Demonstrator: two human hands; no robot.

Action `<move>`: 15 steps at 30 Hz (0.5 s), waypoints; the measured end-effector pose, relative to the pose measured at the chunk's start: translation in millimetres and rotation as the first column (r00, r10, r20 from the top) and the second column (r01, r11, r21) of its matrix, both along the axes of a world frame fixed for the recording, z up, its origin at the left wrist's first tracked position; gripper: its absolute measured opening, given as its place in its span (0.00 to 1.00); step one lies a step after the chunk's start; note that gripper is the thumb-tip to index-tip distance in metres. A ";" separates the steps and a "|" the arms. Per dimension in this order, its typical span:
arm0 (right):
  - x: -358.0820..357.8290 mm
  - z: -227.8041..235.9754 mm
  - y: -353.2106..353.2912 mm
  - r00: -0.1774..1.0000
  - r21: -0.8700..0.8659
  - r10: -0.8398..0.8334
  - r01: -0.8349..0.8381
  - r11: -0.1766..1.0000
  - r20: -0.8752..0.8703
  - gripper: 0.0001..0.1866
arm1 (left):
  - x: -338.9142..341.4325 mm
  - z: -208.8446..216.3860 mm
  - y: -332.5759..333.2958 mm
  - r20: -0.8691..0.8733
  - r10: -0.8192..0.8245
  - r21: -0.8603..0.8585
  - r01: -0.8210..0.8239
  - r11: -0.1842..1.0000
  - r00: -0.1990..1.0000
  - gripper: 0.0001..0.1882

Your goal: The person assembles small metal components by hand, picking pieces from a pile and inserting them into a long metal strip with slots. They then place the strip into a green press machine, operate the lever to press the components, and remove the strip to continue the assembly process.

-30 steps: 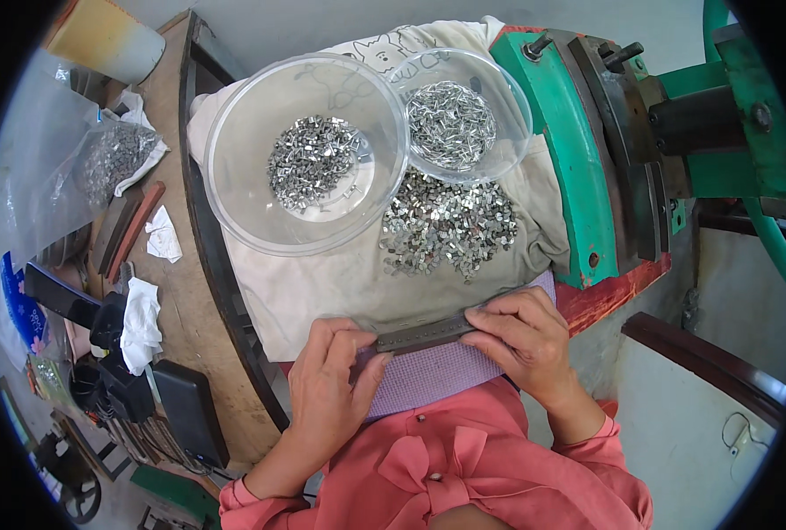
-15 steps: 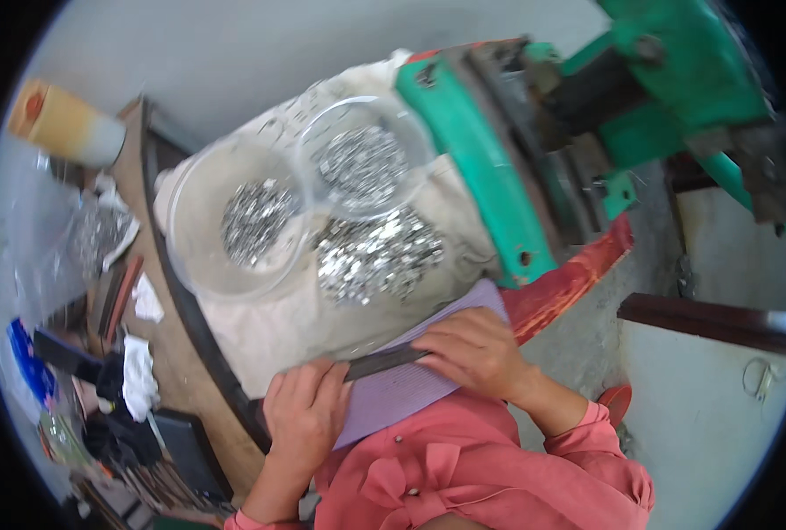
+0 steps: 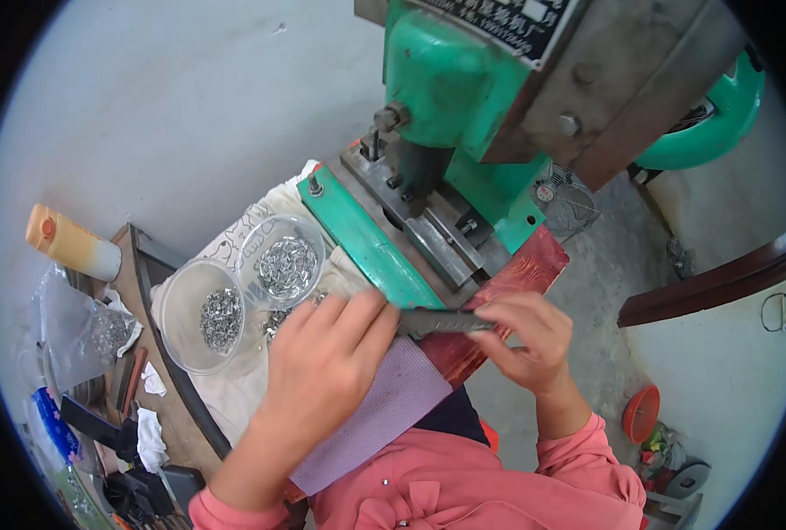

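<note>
Metal strip [image 3: 437, 322] between both hands, press-edge close.

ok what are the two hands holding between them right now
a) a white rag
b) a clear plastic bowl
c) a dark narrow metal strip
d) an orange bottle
c: the left hand and the right hand each grip an end of a dark narrow metal strip, held level in front of the green press machine; the two clear bowls of small metal parts sit untouched to the left.

Dark narrow metal strip [image 3: 437, 322], level between both hands
</note>
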State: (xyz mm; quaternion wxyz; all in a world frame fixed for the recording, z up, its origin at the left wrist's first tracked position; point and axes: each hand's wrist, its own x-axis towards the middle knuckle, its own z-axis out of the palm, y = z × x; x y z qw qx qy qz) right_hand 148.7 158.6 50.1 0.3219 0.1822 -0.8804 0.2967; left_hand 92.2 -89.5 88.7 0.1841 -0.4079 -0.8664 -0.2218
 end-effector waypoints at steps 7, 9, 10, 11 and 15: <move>-16.0 -15.1 8.7 0.976 -0.092 -0.215 0.212 0.973 -0.027 0.13 | -80.3 5.8 51.3 -0.129 -0.246 -0.262 0.207 0.943 0.961 0.06; -19.0 -16.4 7.6 0.970 -0.116 -0.241 0.237 0.964 -0.022 0.13 | -89.4 6.7 60.2 -0.149 -0.277 -0.282 0.228 0.932 0.949 0.04; -18.9 -15.4 7.2 0.968 -0.113 -0.250 0.246 0.963 -0.019 0.12 | -91.2 6.6 64.1 -0.147 -0.292 -0.289 0.241 0.927 0.945 0.04; -18.2 -13.8 7.0 0.966 -0.111 -0.257 0.254 0.961 -0.016 0.12 | -92.4 7.5 67.5 -0.147 -0.305 -0.296 0.252 0.921 0.941 0.04; -4.0 -5.7 7.1 0.964 -0.119 -0.245 0.257 0.959 0.105 0.12 | -83.5 14.7 73.9 -0.139 -0.356 -0.360 0.288 0.887 0.924 0.04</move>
